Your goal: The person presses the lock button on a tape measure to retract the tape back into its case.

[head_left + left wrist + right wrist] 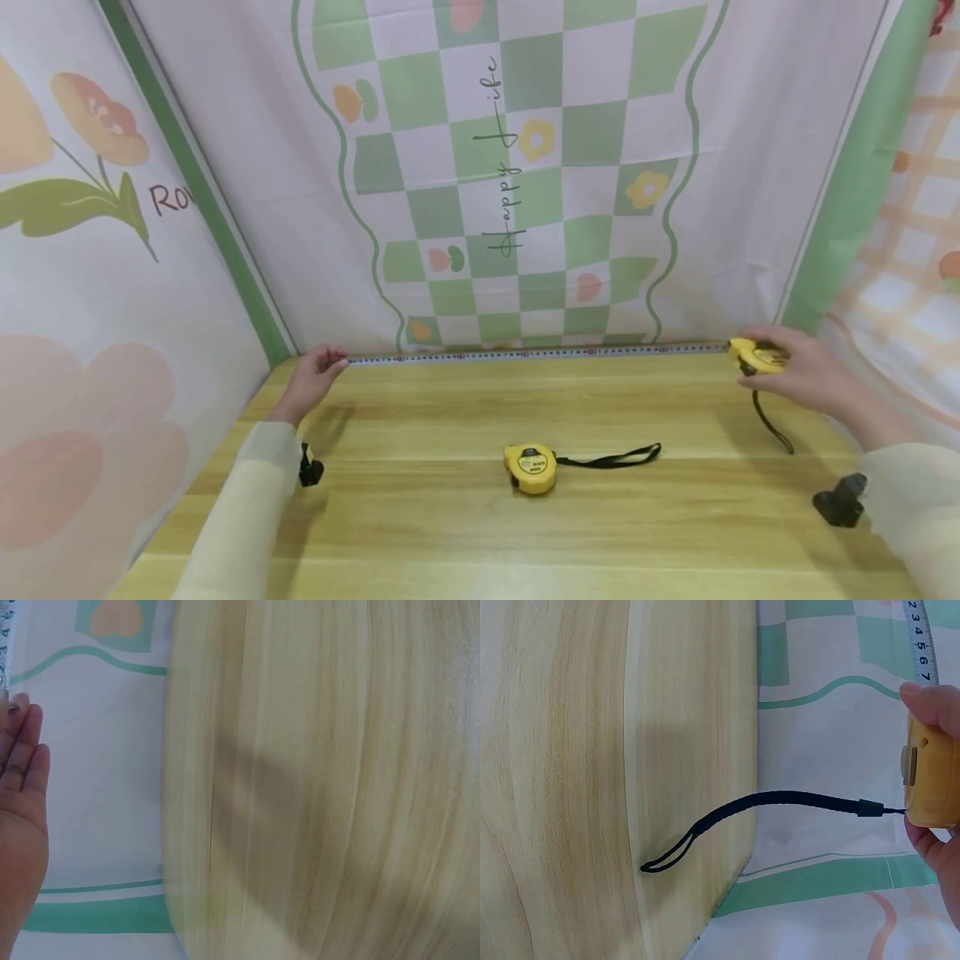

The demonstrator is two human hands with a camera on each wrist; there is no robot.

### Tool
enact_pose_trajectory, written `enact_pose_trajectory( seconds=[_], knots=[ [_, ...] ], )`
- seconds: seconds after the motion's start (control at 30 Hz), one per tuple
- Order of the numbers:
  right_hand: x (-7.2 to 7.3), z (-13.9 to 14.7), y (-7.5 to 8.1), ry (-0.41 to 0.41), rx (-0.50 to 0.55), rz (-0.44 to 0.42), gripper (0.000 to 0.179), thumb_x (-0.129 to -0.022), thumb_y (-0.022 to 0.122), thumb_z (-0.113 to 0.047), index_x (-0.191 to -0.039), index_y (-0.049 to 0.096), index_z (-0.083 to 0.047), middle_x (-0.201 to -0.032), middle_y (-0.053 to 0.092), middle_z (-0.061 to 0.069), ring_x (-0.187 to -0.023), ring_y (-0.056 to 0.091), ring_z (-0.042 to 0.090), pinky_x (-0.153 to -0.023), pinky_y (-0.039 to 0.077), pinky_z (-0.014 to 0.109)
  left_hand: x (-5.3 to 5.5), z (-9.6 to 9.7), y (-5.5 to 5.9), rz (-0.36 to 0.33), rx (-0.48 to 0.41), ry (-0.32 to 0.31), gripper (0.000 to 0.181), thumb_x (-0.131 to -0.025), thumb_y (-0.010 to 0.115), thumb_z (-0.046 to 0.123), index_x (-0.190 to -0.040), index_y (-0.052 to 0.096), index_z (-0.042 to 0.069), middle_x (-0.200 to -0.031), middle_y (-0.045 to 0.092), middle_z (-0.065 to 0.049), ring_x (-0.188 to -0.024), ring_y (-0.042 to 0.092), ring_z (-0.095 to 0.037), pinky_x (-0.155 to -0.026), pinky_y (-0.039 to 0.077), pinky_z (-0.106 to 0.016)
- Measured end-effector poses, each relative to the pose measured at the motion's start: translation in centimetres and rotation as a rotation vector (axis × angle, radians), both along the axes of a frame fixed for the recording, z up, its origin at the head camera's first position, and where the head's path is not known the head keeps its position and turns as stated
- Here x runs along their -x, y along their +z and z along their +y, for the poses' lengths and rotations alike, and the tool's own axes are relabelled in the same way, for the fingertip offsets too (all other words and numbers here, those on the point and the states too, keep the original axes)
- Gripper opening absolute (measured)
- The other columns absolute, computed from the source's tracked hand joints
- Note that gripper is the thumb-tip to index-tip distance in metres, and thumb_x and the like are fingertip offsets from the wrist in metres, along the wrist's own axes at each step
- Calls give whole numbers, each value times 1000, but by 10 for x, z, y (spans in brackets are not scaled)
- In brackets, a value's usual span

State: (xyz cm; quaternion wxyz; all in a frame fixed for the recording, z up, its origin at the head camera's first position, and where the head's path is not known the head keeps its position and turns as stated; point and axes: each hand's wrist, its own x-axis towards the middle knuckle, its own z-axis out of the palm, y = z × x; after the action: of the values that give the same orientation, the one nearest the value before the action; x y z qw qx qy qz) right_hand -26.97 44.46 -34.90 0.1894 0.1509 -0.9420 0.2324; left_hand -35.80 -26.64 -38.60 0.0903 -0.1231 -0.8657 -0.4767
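A yellow tape measure (pixel 759 357) is gripped in my right hand (pixel 802 375) near the table's back right corner. Its white blade (pixel 525 354) runs straight across the back of the table to my left hand (pixel 311 379), whose thumb and fingers pinch the end of it. In the right wrist view the yellow case (pixel 934 772) sits between thumb and fingers, and a black strap (pixel 780 797) trails from it. The blade's numbers show beside the left fingertips (pixel 34 716) in the left wrist view. A second yellow tape measure (pixel 531 468) lies mid-table, its blade not showing.
The second tape's black wrist strap (pixel 611 458) stretches to the right over the wooden table (pixel 420 533). Behind stands a checked green and white cloth (pixel 525 208). Printed cloths hang on the left (pixel 90 292) and right (pixel 915 275) too. Black wrist cameras (pixel 840 502) sit at both sleeves.
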Motion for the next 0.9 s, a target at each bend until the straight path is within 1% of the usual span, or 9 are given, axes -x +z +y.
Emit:
enact_pose_trajectory(
  seconds=[0.17, 0.33, 0.37, 0.4, 0.57, 0.6, 0.77, 0.9],
  knots=[
    [-2, 1, 1, -22, 11, -9, 71, -71, 89, -20, -130, 56, 3, -116, 57, 27, -93, 54, 36, -67, 43, 26, 0, 1, 1, 0, -3, -3, 29, -101, 52, 10, -123, 53, -8, -114, 59, -22, -108, 55, -35, -94, 46, -45],
    [-5, 1, 3, -32, 30, -43, 72, -73, 87, -24, -132, 55, 2, -118, 57, 26, -95, 53, 35, -66, 42, 21, 0, 1, 1, -13, -18, -8, 29, -101, 52, 10, -124, 52, -9, -115, 59, -23, -110, 54, -38, -96, 45, -46],
    [-6, 1, 3, -34, 34, -49, 72, -73, 87, -25, -132, 55, 1, -118, 57, 26, -95, 54, 31, -65, 42, 20, 0, 1, 1, -14, -19, -9, 29, -101, 52, 10, -124, 52, -9, -115, 58, -23, -111, 54, -39, -96, 45, -47],
    [-6, 1, 3, -36, 38, -56, 72, -73, 87, -26, -132, 55, 1, -118, 57, 26, -95, 53, 31, -65, 42, 20, 0, 1, 1, -18, -22, -8, 29, -101, 52, 9, -124, 52, -9, -115, 58, -23, -111, 54, -39, -96, 45, -47],
    [-6, 2, 2, -55, 56, -88, 76, -73, 87, -30, -133, 54, 0, -120, 56, 26, -96, 53, 31, -63, 43, 22, 0, 1, 2, -26, -32, -13, 29, -101, 52, 8, -124, 52, -9, -116, 58, -25, -112, 53, -41, -97, 44, -48],
    [-6, 2, 2, -58, 59, -95, 76, -73, 87, -30, -134, 53, 0, -121, 55, 27, -96, 53, 35, -63, 43, 22, -1, 1, 3, -28, -40, -16, 29, -101, 52, 8, -124, 52, -9, -116, 57, -25, -113, 52, -42, -98, 44, -49],
    [-7, 1, 4, -74, 59, -113, 79, -72, 88, -32, -135, 52, -1, -121, 55, 27, -91, 53, 30, -61, 43, 25, -1, 2, 5, -37, -45, -19, 30, -102, 51, 10, -124, 51, -8, -117, 57, -26, -112, 52, -40, -98, 43, -52],
    [-8, -2, 5, -79, 56, -133, 79, -74, 87, -32, -137, 50, -1, -121, 55, 28, -90, 53, 30, -61, 43, 28, -1, 2, 4, -35, -30, -15, 30, -102, 52, 13, -124, 52, -6, -117, 58, -23, -111, 53, -36, -98, 44, -47]
  ],
)
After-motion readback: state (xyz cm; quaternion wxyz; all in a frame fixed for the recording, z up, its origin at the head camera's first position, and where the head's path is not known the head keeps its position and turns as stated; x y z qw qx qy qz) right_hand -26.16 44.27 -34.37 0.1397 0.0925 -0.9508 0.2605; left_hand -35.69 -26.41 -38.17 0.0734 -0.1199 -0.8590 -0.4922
